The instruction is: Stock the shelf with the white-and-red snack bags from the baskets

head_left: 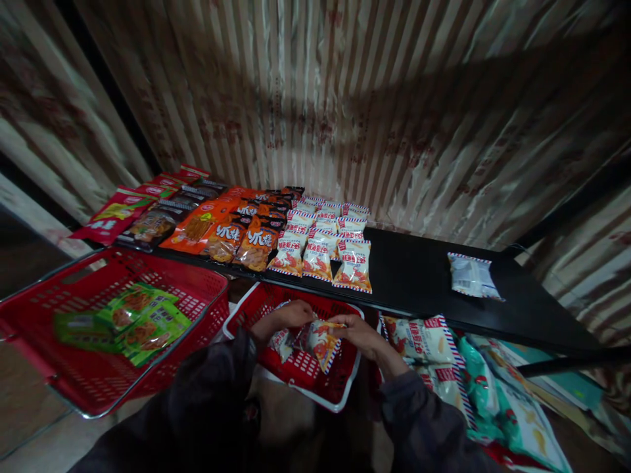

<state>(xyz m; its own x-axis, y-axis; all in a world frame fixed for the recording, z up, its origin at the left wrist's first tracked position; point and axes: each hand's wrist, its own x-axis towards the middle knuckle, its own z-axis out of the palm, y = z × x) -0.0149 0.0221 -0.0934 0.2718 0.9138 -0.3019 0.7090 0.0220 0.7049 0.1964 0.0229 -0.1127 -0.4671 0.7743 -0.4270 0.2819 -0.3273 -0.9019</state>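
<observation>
My right hand pinches the upper right corner of a small white and orange snack bag above the middle red basket. My left hand is at the upper left of that bag, its fingers closed near the edge; what they hold is too small to make out. Another small bag lies in the basket below my left hand. Rows of similar white bags stand on the black shelf just beyond my hands.
Orange, black and red snack bags line the shelf's left part. A lone bag lies at its right. A red basket with green packets stands left. Larger bags fill the lower right, below the shelf edge.
</observation>
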